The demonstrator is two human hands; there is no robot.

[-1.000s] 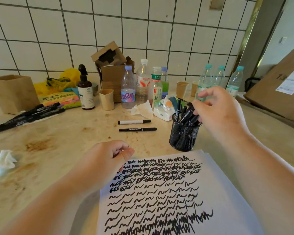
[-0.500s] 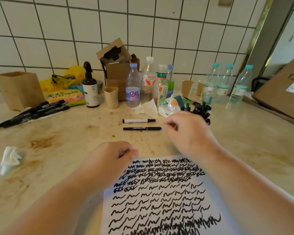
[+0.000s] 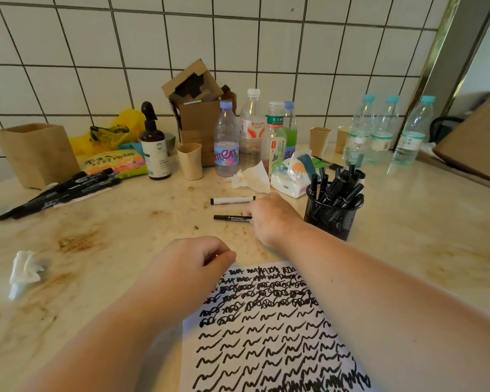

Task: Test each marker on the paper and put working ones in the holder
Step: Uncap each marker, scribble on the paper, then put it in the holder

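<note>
The right hand [image 3: 269,219] reaches forward over the table [image 3: 119,250], its fingers down on the right end of a black marker [image 3: 231,217] that lies flat; whether the fingers have closed around it or only touch it cannot be told, since the hand hides that end. Just beyond the hand lies a white-barrelled marker [image 3: 232,200] with black caps, parallel to the black one and apart from it. To the right of this hand, near the wrist, stands the black mesh holder [image 3: 330,219], upright and packed with black markers [image 3: 341,188].

The left hand [image 3: 191,265] rests nearer the body in a loose fist, thumb against the curled fingers; nothing can be seen in it. Just right of it, under the right forearm, lies the paper [image 3: 266,335], covered with rows of black scribbles.

Far to the left of both hands a bundle of black markers [image 3: 60,190] lies on the table, and a crumpled tissue [image 3: 24,270] sits left of the left hand.
</note>
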